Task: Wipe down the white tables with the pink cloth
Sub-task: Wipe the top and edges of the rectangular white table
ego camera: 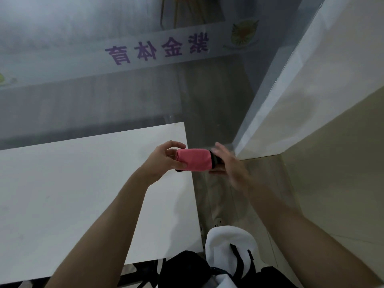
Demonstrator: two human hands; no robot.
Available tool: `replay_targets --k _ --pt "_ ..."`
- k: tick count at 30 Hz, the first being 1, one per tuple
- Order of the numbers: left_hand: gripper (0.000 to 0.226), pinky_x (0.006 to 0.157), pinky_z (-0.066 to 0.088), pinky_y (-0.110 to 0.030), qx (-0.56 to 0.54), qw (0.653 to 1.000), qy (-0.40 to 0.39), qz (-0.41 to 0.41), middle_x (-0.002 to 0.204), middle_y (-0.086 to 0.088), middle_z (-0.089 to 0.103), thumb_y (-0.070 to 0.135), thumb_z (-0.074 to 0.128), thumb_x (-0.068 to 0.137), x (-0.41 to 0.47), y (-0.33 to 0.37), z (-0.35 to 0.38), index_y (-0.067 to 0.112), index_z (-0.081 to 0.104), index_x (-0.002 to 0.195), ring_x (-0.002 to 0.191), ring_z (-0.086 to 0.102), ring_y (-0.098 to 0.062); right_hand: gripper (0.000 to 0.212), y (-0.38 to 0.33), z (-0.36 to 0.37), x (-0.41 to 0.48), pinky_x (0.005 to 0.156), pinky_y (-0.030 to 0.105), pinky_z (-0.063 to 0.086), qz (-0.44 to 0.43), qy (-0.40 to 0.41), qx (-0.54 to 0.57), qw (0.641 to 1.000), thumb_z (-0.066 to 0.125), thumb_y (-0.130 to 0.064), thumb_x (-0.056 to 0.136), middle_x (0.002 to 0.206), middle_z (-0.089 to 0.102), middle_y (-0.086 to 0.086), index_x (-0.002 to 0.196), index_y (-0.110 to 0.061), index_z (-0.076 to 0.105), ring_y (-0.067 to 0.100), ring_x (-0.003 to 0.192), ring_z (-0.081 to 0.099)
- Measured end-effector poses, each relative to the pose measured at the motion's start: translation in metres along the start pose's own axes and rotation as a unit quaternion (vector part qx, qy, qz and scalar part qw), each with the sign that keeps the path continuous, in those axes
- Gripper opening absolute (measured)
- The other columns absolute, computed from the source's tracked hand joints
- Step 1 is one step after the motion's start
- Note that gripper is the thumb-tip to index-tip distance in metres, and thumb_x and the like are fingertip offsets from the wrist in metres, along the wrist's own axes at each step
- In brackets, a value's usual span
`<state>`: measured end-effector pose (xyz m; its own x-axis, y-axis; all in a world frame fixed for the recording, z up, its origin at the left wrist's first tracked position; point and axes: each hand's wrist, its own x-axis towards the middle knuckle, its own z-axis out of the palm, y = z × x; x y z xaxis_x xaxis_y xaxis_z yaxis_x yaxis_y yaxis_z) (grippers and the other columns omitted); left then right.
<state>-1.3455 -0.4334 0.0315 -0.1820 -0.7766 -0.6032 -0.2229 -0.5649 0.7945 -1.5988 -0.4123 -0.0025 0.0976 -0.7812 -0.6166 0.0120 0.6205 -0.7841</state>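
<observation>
A folded pink cloth (194, 159) with a dark edge hangs in the air above the right edge of the white table (72, 183). My left hand (164, 161) grips its left end, fingers curled round it. My right hand (230, 163) holds the cloth's right end from below, thumb under the dark edge; its fingers are blurred. The cloth is not touching the table.
A frosted glass wall (104, 80) with purple characters stands behind the table. A white partition (311, 90) rises on the right. Between table and partition runs a narrow strip of floor (224, 204). My white shoe (228, 250) and dark trousers show at the bottom.
</observation>
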Motion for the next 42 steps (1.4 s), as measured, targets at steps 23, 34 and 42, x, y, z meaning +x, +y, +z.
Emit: replay_targets --k 23,34,42 --pt "0.167 0.126 0.033 -0.072 0.647 0.757 0.03 -0.088 0.18 -0.006 -0.029 0.051 0.106 0.06 0.108 -0.059 -0.005 0.046 -0.019 0.171 0.166 -0.015 -0.048 0.047 0.08 0.042 0.137 0.085 0.031 0.057 -0.047 0.128 -0.074 0.988 0.068 -0.019 0.099 0.117 0.073 -0.004 0.145 -0.027 0.064 0.02 0.107 0.07" --pt "0.169 0.128 0.032 -0.063 0.65 0.757 0.059 -0.046 0.182 -0.004 -0.02 0.056 0.106 0.053 0.107 -0.061 -0.008 0.052 -0.017 0.169 0.168 -0.011 -0.044 0.063 0.074 0.095 0.189 0.101 0.025 0.058 -0.207 0.08 -0.13 0.967 0.067 -0.039 0.106 0.154 0.059 -0.002 0.161 -0.033 0.038 0.022 0.129 0.066" --pt "0.167 0.129 0.029 -0.064 0.654 0.753 0.061 -0.041 0.182 -0.003 -0.02 0.061 0.103 0.053 0.104 -0.057 -0.005 0.051 -0.016 0.169 0.168 -0.012 -0.043 0.05 0.105 0.09 0.145 0.1 0.022 0.055 -0.264 0.115 -0.157 0.945 0.071 -0.039 0.105 0.137 0.063 -0.001 0.148 -0.018 0.058 0.011 0.117 0.062"
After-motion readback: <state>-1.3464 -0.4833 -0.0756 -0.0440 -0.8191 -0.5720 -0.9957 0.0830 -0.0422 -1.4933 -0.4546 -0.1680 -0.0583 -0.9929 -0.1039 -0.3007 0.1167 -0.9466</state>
